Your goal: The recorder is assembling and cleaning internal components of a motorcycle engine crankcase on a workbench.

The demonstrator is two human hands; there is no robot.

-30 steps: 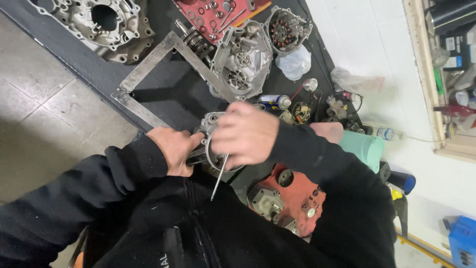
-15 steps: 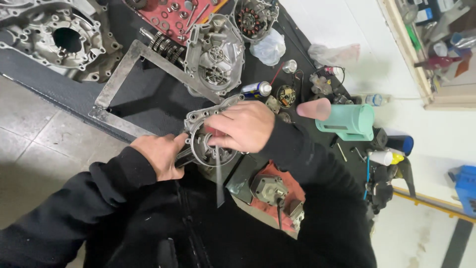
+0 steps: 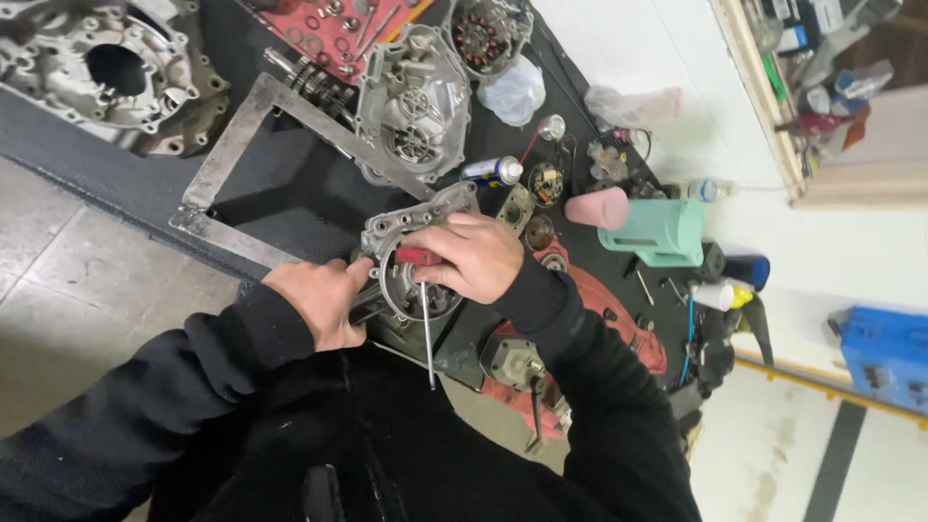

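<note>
A grey metal engine cover [image 3: 418, 224] with a round opening rests at the near edge of a black workbench [image 3: 290, 198]. My left hand [image 3: 321, 300] grips its lower left side. My right hand [image 3: 472, 256] lies over the cover's right side and is closed around a screwdriver [image 3: 425, 324] with a red handle; its thin shaft points down toward me, past the cover's edge. Both arms wear black sleeves.
Other engine casings [image 3: 121, 72], [image 3: 416, 101] and a grey metal frame [image 3: 280, 106] lie further back. A red tray of small parts [image 3: 338, 29], a spray can [image 3: 491, 171], a green and pink jug [image 3: 650, 227] and a red engine part [image 3: 619, 319] crowd the bench. Tiled floor is at left.
The view shifted slightly. My right hand has slid down and right on the cover, so the screwdriver's red handle now shows. My left hand keeps its grip.
</note>
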